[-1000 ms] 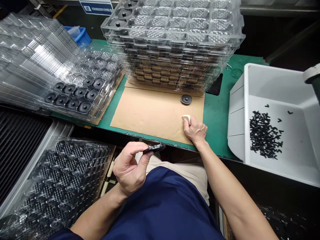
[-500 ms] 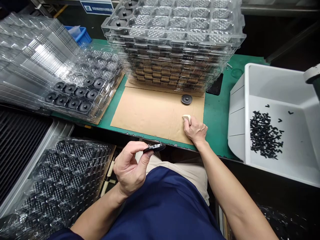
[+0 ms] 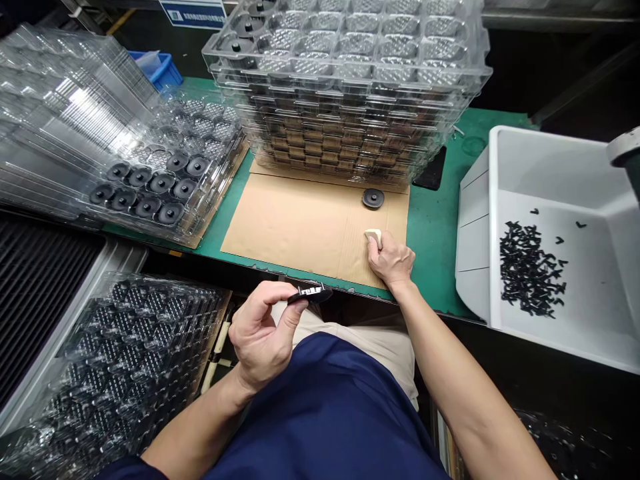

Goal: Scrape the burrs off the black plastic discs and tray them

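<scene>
Your left hand [image 3: 260, 333] pinches a black disc [image 3: 313, 294] edge-on between thumb and fingers. Your right hand [image 3: 393, 260] closes over a pale block [image 3: 373, 237] on a cardboard sheet [image 3: 295, 223], with a second black disc [image 3: 373, 198] just ahead.

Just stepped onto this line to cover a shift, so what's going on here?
A person holds a black disc-shaped part up in their left hand. Their right hand rests on a cardboard sheet, gripping a small cream piece. Another black disc lies on the cardboard, in front of stacked clear plastic trays.
</scene>
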Action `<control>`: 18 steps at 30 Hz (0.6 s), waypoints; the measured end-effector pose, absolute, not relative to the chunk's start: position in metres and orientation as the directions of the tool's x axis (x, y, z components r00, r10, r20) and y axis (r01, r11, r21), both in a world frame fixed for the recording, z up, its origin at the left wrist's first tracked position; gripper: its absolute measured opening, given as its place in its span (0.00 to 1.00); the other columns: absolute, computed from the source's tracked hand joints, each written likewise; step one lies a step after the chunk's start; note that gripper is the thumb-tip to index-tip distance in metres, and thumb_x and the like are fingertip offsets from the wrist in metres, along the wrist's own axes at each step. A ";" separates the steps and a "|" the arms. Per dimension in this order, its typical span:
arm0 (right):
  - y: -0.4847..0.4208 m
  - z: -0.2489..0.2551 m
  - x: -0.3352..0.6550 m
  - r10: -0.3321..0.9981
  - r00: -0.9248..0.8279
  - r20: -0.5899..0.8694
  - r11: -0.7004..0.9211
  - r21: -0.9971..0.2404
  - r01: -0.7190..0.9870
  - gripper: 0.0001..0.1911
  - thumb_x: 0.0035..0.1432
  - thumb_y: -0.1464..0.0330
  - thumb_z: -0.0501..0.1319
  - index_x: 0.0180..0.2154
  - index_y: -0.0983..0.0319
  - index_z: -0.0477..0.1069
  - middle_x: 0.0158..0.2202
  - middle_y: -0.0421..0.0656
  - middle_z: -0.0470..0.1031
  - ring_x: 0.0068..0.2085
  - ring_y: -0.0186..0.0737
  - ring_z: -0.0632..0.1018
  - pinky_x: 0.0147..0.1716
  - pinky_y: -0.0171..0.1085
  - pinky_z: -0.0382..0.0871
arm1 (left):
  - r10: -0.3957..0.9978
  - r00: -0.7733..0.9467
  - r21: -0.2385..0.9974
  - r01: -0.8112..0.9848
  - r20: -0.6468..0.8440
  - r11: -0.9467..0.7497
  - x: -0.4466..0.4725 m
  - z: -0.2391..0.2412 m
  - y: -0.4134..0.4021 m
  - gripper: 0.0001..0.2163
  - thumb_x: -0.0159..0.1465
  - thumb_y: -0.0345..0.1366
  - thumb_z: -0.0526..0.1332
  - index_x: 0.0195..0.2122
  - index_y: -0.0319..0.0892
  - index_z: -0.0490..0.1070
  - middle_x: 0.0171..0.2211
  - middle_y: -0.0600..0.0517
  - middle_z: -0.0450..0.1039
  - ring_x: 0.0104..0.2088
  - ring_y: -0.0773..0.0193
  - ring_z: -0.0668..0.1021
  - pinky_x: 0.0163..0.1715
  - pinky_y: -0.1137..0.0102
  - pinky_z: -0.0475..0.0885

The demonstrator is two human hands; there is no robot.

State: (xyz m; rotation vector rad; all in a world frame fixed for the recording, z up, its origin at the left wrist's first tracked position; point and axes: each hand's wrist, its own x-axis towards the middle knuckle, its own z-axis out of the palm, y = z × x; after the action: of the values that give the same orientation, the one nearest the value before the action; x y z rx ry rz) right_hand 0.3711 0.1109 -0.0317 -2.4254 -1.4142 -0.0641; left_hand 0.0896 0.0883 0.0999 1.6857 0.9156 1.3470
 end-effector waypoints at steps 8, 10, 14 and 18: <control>0.111 -0.032 0.371 0.838 0.507 0.201 -0.453 -0.261 0.852 0.14 0.68 0.59 0.58 0.37 0.63 0.73 0.29 0.44 0.75 0.28 0.35 0.67 0.30 0.38 0.41 | 0.893 0.181 0.904 0.045 0.411 -0.425 0.090 0.100 0.088 0.15 0.61 0.19 0.68 0.46 0.43 0.78 0.40 0.51 0.77 0.40 0.64 0.79 0.42 0.69 0.76; 0.111 -0.032 0.371 0.838 0.507 0.204 -0.452 -0.262 0.852 0.15 0.68 0.59 0.58 0.37 0.62 0.74 0.30 0.44 0.76 0.28 0.36 0.67 0.30 0.38 0.41 | 0.894 0.180 0.905 0.041 0.409 -0.423 0.090 0.101 0.087 0.15 0.61 0.19 0.67 0.46 0.43 0.78 0.40 0.51 0.78 0.40 0.64 0.79 0.42 0.69 0.76; 0.111 -0.032 0.371 0.838 0.505 0.208 -0.450 -0.262 0.854 0.14 0.68 0.58 0.58 0.37 0.62 0.74 0.30 0.45 0.76 0.28 0.36 0.68 0.30 0.37 0.41 | 0.894 0.184 0.906 0.040 0.408 -0.421 0.090 0.101 0.087 0.15 0.62 0.19 0.67 0.46 0.43 0.78 0.40 0.51 0.78 0.41 0.64 0.78 0.42 0.69 0.76; 0.111 -0.032 0.372 0.837 0.504 0.212 -0.447 -0.265 0.854 0.14 0.68 0.58 0.58 0.37 0.62 0.73 0.30 0.44 0.76 0.28 0.35 0.68 0.30 0.37 0.41 | 0.896 0.187 0.907 0.045 0.404 -0.418 0.090 0.101 0.087 0.15 0.62 0.20 0.68 0.46 0.43 0.78 0.40 0.51 0.77 0.41 0.64 0.78 0.42 0.69 0.76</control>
State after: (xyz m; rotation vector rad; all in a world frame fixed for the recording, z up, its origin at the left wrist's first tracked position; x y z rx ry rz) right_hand 0.3716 0.1108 -0.0320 -2.4158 -1.4126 -0.0706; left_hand 0.0903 0.0871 0.1014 1.6582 0.9053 1.3326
